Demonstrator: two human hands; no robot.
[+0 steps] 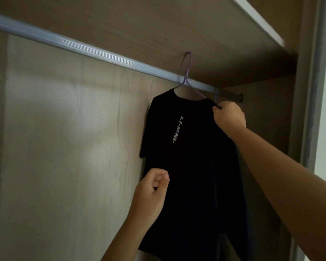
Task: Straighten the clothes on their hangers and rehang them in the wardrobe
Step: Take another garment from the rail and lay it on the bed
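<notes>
A black T-shirt [192, 166] with white lettering on the chest hangs on a thin purple hanger [186, 76]. The hanger's hook reaches up past the silver wardrobe rail [83, 48]. My right hand [229, 115] pinches the shirt's right shoulder near the rail's end. My left hand [152, 191] sits at the shirt's left edge below the sleeve, fingers curled, thumb and fingertips close together; whether it pinches fabric is unclear. A blue hanger [215, 94] shows just behind the right shoulder, with a dark garment edge under it.
The wardrobe's pale wood-grain back panel [64, 147] fills the left. A shelf underside [196, 34] runs above the rail. The wardrobe's right side wall and door frame [309, 91] stand close to my right arm.
</notes>
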